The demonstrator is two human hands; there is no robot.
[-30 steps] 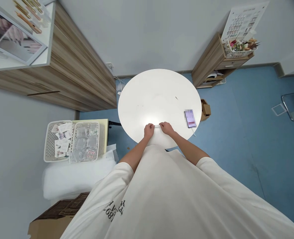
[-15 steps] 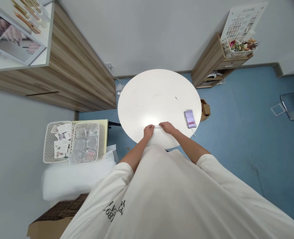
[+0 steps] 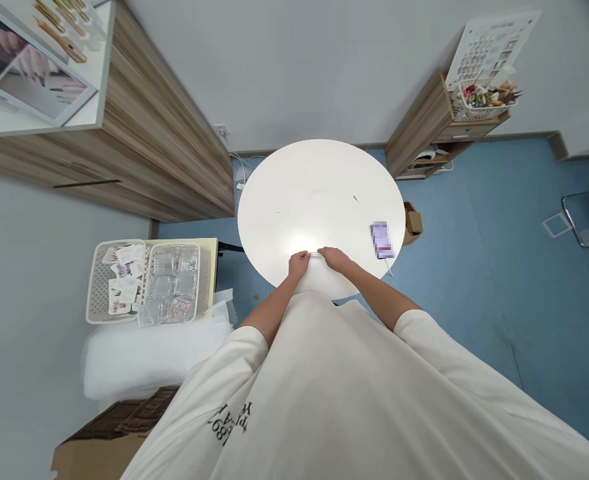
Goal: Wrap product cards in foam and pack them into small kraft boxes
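Observation:
A small clear, thin item point(image 3: 314, 254), perhaps plastic, spans the short gap between my two hands, low over the near part of the round white table point(image 3: 319, 173). My left hand point(image 3: 299, 265) is closed on its left end, with thumb and fingers pinched together. On the right end my right hand point(image 3: 333, 258) is closed in the same way, its back turned up. What kind of item it is I cannot make out, as the fingers cover both ends. To the right of my right hand lies a phone point(image 3: 382, 240) with a blurred screen and a white cable.
Left of the table, two white baskets point(image 3: 90, 283) hold cards and clear plastic cases. Below them are a white wrapped roll point(image 3: 154, 360) and a cardboard box point(image 3: 94, 457). A wooden cabinet point(image 3: 169, 120) and a small drawer unit point(image 3: 419, 123) stand at the back.
Both hands keep their hold on the clear item in nearly the same spot. My right hand's fingers shift very slightly. The whole view moves a little with my head.

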